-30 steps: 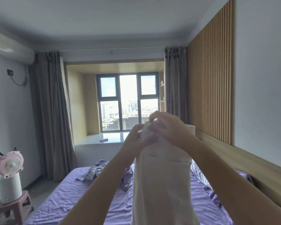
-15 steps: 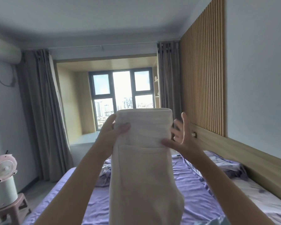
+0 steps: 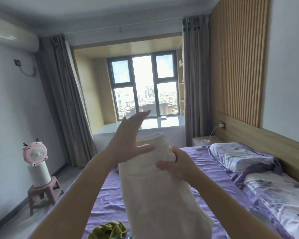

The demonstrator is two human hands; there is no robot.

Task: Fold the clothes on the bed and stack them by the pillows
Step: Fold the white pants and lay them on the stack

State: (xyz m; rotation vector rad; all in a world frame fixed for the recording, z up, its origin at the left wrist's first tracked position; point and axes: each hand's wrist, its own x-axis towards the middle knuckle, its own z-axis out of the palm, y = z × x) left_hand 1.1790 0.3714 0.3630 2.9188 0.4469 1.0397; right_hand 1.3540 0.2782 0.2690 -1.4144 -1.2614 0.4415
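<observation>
I hold a cream white garment [image 3: 155,190] up over the purple bed [image 3: 109,204]; it hangs folded lengthwise with a pocket seam showing. My right hand [image 3: 176,167] grips its upper right edge near the waistband and drawstring. My left hand [image 3: 131,135] is spread flat with fingers apart, just off the garment's upper left side, holding nothing. Two floral pillows [image 3: 238,157] lie along the right side by the wooden headboard. An olive green garment [image 3: 109,231] lies crumpled at the near edge of the bed.
A grey-purple cloth [image 3: 259,168] is draped over the pillows. A pink fan on a white cylinder [image 3: 37,163] stands on a small stool at the left of the bed. A bedside shelf with a charger cable [image 3: 212,135] sits beyond the pillows. Curtains frame the far window.
The garment has dropped lower and tilted to the right. My left hand has let go of its top edge and spread open. My right hand has closed on the upper right edge.
</observation>
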